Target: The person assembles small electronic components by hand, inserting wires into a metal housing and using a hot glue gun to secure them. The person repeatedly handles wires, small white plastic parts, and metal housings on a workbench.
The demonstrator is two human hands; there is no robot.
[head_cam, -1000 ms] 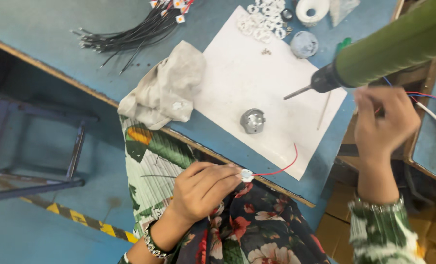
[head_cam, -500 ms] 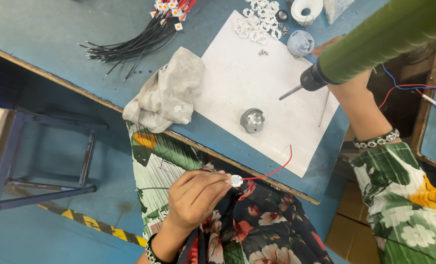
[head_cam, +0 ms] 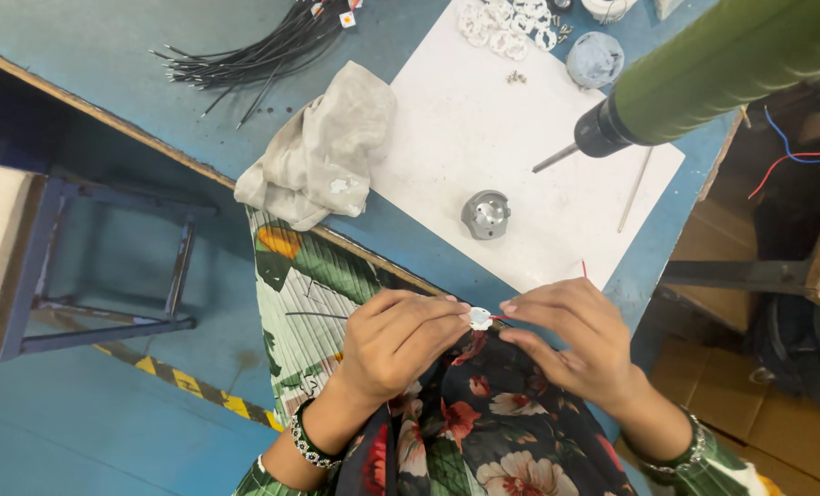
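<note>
Both hands meet over my lap, in front of the blue table's edge. My left hand [head_cam: 399,338] pinches a small white round part [head_cam: 480,318] between its fingertips. My right hand [head_cam: 571,342] touches the same part from the right and pinches a thin red wire [head_cam: 582,270] that rises from it. A thin black wire runs left from my left hand. A green powered screwdriver [head_cam: 704,75] hangs over the table to the upper right, bit pointing down-left, with no hand on it.
On the blue table [head_cam: 116,55] lie a white sheet [head_cam: 483,129], a grey metal housing [head_cam: 486,214], a crumpled grey cloth [head_cam: 322,152], a bundle of black wires [head_cam: 254,50], several small white parts [head_cam: 506,26] and a blue-grey lump [head_cam: 594,59]. A blue stool frame [head_cam: 107,276] stands left.
My right hand has come down from beside the hanging screwdriver to the white part in my lap and now holds the red wire there. The left hand stays on the part.
</note>
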